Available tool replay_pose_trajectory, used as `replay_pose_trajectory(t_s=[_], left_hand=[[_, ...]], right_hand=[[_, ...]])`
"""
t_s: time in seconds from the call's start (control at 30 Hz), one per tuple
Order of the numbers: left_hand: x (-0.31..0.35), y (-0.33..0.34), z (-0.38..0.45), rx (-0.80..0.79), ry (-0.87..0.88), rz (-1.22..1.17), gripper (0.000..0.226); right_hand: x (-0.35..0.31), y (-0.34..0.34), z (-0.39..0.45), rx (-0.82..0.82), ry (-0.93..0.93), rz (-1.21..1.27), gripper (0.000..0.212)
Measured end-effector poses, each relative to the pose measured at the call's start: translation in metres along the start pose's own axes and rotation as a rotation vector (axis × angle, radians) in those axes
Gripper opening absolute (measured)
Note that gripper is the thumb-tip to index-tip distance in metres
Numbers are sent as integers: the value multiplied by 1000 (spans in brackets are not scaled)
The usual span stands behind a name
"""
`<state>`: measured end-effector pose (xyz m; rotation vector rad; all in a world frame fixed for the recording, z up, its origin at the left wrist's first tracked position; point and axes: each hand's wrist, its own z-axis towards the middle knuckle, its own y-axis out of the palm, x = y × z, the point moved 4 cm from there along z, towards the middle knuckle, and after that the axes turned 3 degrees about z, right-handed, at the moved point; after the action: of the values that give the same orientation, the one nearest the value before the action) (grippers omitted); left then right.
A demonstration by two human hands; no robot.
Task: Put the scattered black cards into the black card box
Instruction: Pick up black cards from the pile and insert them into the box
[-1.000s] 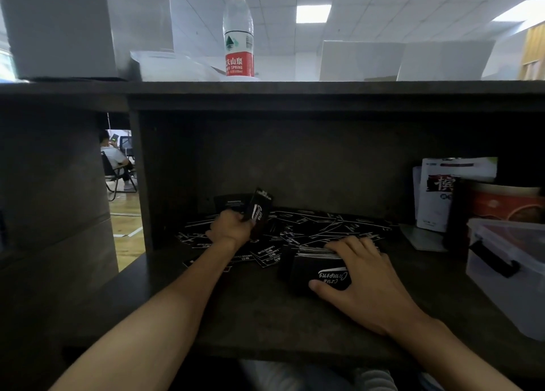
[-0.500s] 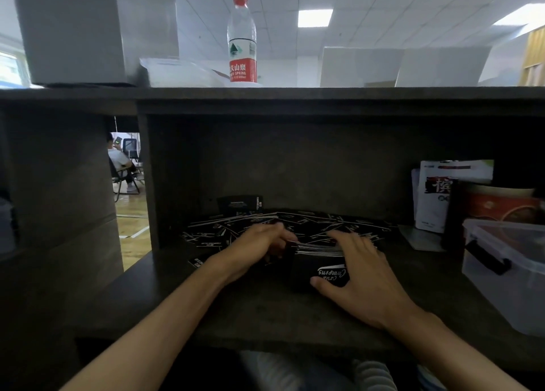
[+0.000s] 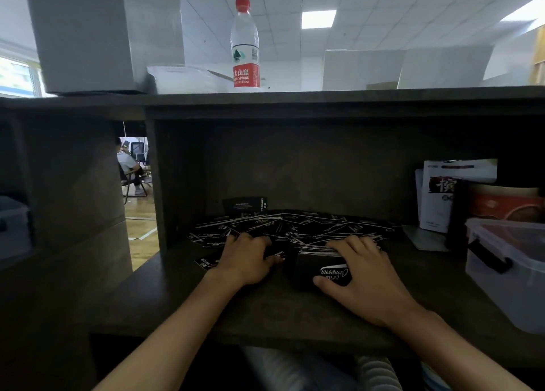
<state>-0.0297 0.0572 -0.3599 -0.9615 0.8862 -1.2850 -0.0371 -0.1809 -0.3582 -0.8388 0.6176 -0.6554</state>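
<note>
gathering black cards on a dark shelf, centre of the frame.

head view: left hand lying palm down on cards at centre left, fingers together, grip impossible to tell; right hand clamped around the black card box at centre right, fingers over its open top, thumb on the lettered front; water bottle standing upper centre.
</note>
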Motion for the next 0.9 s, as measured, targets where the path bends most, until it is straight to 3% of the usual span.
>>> replay_pose_trajectory(t_s=[0.1, 0.2, 0.33, 0.4, 0.5, 0.73, 0.83, 0.9], left_hand=[[-6, -15, -9, 179, 22, -189, 22], [-8, -30, -16, 384, 24, -436, 16], [-3, -40, -22, 539, -9, -714, 16], [-2, -41, -23, 510, 44, -777, 21], [2, -34, -24, 334, 83, -863, 47], [22, -36, -29, 96, 249, -1092, 26], [21, -33, -28, -17, 157, -1302, 22], [11, -30, -24, 113, -16, -1191, 21]], right_hand=[[0, 0, 0, 0, 3, 5, 80], [-1, 0, 0, 2, -4, 4, 78], [-2, -3, -2, 19, -27, 53, 68], [-5, -5, -3, 29, -53, 85, 62], [-8, -6, -5, 43, -73, 115, 63], [-6, -3, -5, 21, -74, 62, 86], [-6, 0, -4, -7, -79, 51, 86], [-6, -1, -4, -5, -75, 51, 83]])
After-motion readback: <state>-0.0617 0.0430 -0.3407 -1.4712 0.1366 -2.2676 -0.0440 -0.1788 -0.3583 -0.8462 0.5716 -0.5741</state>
